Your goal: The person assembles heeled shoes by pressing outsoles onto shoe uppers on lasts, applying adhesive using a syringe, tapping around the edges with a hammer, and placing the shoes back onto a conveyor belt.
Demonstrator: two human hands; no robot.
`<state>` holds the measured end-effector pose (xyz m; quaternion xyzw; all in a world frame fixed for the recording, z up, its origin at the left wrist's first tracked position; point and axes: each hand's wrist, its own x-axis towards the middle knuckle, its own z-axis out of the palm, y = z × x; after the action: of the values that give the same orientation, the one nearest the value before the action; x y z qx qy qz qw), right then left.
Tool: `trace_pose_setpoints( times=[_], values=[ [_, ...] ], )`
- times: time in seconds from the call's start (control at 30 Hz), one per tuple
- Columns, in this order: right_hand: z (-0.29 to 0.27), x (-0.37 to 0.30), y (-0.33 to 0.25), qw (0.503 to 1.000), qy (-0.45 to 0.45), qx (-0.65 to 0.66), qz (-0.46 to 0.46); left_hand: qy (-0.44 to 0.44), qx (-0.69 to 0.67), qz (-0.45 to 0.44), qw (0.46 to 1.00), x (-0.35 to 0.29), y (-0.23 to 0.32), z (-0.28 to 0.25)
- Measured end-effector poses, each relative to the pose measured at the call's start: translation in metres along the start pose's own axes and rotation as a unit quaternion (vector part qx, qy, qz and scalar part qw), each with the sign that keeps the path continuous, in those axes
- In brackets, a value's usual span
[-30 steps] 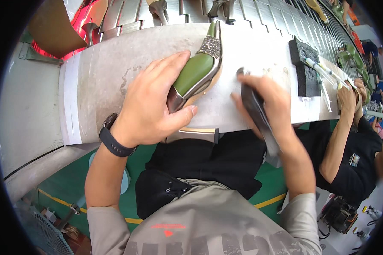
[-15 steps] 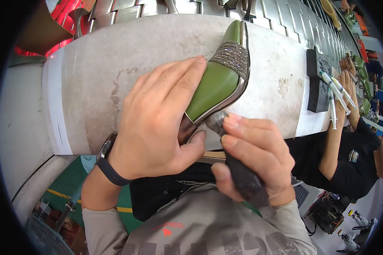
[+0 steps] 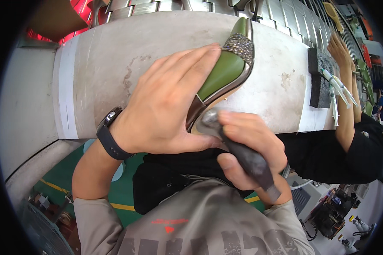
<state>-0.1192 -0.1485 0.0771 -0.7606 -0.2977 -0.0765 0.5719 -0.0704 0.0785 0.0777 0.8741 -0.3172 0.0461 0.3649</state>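
A pointed green shoe [image 3: 220, 75] with a brown trim and heel part lies tilted on the pale work surface, its toe pointing away from me. A band of glittering strands [image 3: 239, 47] crosses it near the toe. My left hand [image 3: 161, 102] is wrapped over the shoe's back half, thumb beneath the heel end, hiding part of it. A pale tan strip of the underside shows along the right edge. In my right hand [image 3: 255, 138] is a hammer with a dark handle [image 3: 253, 163]; its rounded metal head [image 3: 209, 117] is at the heel end, close to my left thumb.
A metal slat conveyor [image 3: 166, 6] runs along the far side. On the right, several syringes [image 3: 338, 87] rest by a black block [image 3: 319, 76]. Beside them a co-worker's arm [image 3: 345, 102] reaches toward the conveyor. A fan [image 3: 42, 225] stands at the lower left.
The shoe has rolled slightly, so more of its tan underside shows. The hammer head has moved to the heel end by my left thumb. The co-worker's hand has reached farther away.
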Motion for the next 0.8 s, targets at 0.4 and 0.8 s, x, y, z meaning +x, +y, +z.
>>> trace_pose_setpoints(
  times=[0.4,0.8],
  values=[
    [0.017,0.017,-0.006,0.949,0.033,-0.28,-0.139,0.041,-0.012,0.031,0.999,-0.002,-0.007,0.008],
    [-0.01,0.013,-0.031,0.99,0.016,-0.116,-0.075,0.066,0.0,0.062,0.996,-0.002,-0.009,0.004]
  ],
)
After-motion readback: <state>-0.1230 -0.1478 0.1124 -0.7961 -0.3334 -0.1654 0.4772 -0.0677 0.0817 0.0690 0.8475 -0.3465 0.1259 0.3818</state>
